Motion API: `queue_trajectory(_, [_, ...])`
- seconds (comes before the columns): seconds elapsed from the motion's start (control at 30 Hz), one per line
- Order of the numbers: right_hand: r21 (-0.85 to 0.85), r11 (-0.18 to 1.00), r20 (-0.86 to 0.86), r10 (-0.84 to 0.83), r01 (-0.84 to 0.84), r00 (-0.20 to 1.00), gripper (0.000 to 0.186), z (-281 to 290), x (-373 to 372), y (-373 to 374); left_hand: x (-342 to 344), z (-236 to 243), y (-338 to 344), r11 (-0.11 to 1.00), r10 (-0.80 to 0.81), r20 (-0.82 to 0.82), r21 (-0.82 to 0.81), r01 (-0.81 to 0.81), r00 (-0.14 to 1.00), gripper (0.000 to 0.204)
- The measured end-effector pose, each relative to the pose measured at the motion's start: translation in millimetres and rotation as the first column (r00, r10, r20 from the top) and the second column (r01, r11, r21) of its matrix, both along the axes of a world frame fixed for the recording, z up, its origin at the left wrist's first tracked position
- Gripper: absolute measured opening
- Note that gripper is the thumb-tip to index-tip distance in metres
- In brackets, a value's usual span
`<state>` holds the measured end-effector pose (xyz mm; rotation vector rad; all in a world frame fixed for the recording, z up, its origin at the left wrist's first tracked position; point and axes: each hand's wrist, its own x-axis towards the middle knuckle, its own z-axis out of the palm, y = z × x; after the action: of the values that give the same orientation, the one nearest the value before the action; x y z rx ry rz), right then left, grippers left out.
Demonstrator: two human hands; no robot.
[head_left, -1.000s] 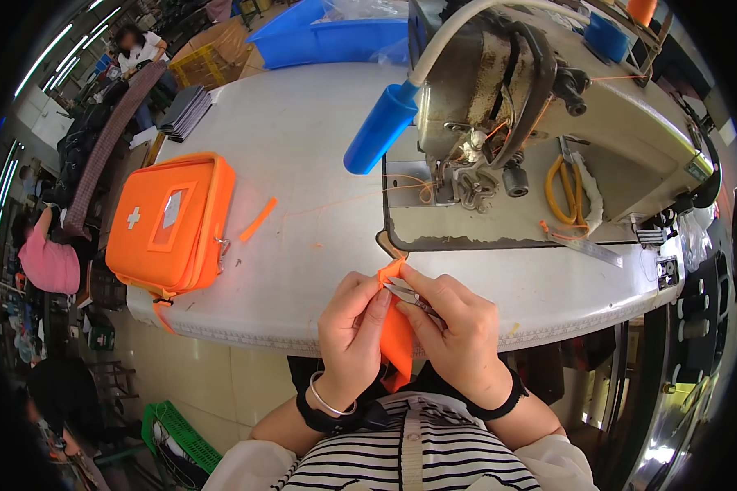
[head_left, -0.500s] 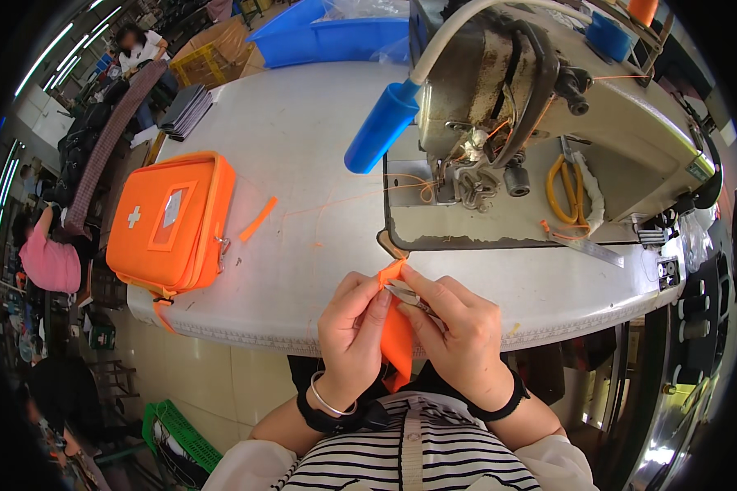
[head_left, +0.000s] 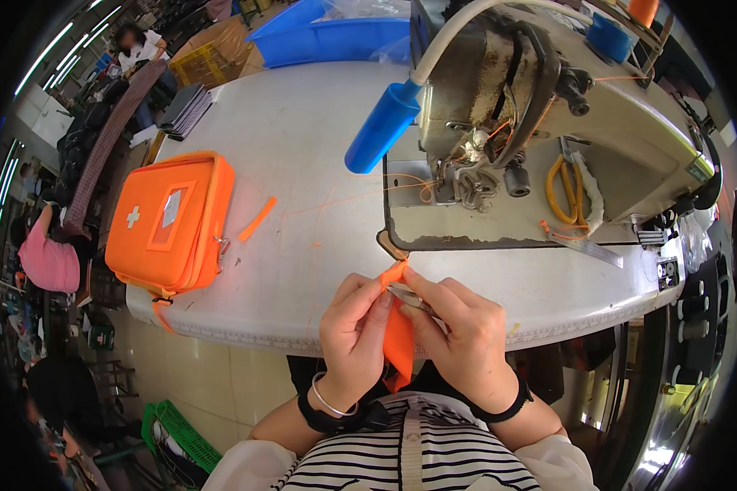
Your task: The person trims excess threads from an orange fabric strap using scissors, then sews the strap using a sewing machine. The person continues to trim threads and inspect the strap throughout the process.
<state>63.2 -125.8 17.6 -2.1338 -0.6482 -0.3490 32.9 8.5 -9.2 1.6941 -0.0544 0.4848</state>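
Observation:
Between my two hands, just over the table's front edge, hangs a folded piece of orange fabric point(head_left: 398, 348). My left hand point(head_left: 354, 327) pinches its upper end from the left, fingers closed. My right hand point(head_left: 460, 335) is closed around small metal thread snips point(head_left: 409, 299), and its fingertips also press on the top of the fabric. The tips of the snips lie against the fabric near my left thumb. How far the blades are apart, I cannot make out. The lower end of the fabric hangs down toward my lap.
An industrial sewing machine point(head_left: 499, 98) stands ahead on the right, with a blue-handled hose point(head_left: 382, 127) in front. Yellow-handled scissors point(head_left: 567, 192) and a metal ruler point(head_left: 590, 248) lie by it. At left sit an orange first-aid bag point(head_left: 160, 225) and an orange strip point(head_left: 258, 218). Behind is a blue bin point(head_left: 327, 41).
Both hands have shifted very slightly to the right with the fabric and the snips. Their grips look the same, and the things on the table stay where they were.

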Motion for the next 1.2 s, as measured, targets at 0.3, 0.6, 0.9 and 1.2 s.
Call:
queue_trajectory(0.3, [0.026,1.0,-0.012,0.003,-0.003,1.0,0.034,-0.5,0.3,0.1,0.1,-0.1,0.9,0.999,-0.017,-0.014,-0.03,0.017,1.0,0.019])
queue_trajectory(0.6, [-0.025,0.999,-0.009,-0.042,0.042,0.999,0.033,3.4,-2.8,0.0,-0.8,5.2,-7.3,0.985,0.087,0.027,0.146,-0.09,0.996,0.017])
queue_trajectory(0.9, [0.156,0.987,-0.205,-0.004,0.037,0.979,0.025,-0.6,-3.5,2.3,-1.8,-0.4,-13.1,0.954,0.157,0.119,0.239,-0.182,0.98,0.015])
queue_trajectory(1.2, [0.352,0.935,-0.401,0.104,0.048,0.91,0.024,-8.2,-2.6,-0.3,-1.0,3.6,-7.7,0.973,0.07,0.078,0.216,-0.086,0.994,0.014])
